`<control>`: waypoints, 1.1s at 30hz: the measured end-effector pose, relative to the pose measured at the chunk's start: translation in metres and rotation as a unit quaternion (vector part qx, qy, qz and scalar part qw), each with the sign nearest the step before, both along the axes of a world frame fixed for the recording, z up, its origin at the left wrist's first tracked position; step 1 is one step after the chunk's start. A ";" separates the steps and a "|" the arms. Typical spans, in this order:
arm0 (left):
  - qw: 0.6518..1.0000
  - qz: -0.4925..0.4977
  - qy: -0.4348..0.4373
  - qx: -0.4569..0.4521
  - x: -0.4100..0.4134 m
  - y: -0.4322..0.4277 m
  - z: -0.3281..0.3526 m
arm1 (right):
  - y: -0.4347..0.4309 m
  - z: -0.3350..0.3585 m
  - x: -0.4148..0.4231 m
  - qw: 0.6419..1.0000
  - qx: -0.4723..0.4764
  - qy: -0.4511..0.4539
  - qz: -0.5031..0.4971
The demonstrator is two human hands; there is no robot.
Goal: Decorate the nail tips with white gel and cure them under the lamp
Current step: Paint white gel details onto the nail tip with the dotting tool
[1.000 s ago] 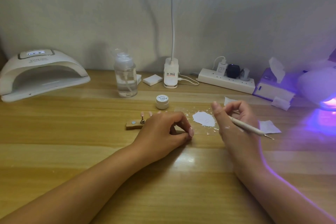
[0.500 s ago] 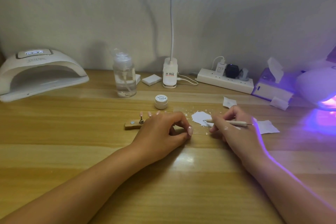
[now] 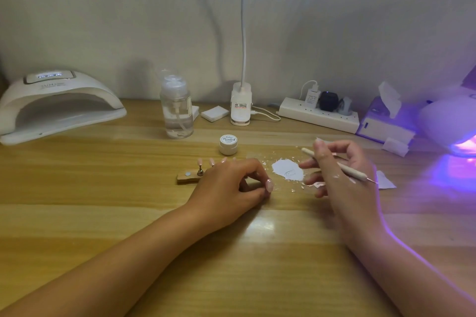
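Left hand [image 3: 231, 183] curled on table [image 3: 103, 188], grip unclear, right hand [image 3: 345, 177] aloft, grip on dotting pen [image 3: 355, 173]

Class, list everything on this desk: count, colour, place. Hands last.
nail lamp: one, white, far left.
second lamp: one, glowing purple, far right.
pump bottle: one, clear, back centre.
desk-lamp base: one, white, right of bottle.
power strip: one, white, back right.
gel pot: one, white, centre.
gel smear: one, white, in front of the pot.
holder: one, wooden, left of centre.
nail tips: at least three visible, pink, on the holder.
tool: one, white, right of the smear.
left hand: one, curled, resting on desk.
right hand: one, holding the tool.
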State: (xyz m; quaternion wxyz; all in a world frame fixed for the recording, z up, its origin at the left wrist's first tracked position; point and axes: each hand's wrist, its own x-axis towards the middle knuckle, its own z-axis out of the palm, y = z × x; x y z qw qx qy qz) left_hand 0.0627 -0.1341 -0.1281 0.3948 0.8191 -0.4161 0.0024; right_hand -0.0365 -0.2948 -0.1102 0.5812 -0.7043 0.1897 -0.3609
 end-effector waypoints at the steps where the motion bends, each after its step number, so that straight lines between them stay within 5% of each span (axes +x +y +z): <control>1: 1.000 -0.001 -0.001 0.001 0.000 0.000 0.000 | 0.006 0.001 0.000 0.999 0.031 -0.002 0.023; 5: 1.000 -0.007 -0.004 -0.006 0.001 0.001 0.000 | 0.022 -0.005 0.000 0.991 0.104 0.033 0.076; 33: 1.000 -0.016 0.000 -0.007 0.002 0.001 0.002 | 0.025 -0.007 0.002 0.993 0.083 0.034 0.081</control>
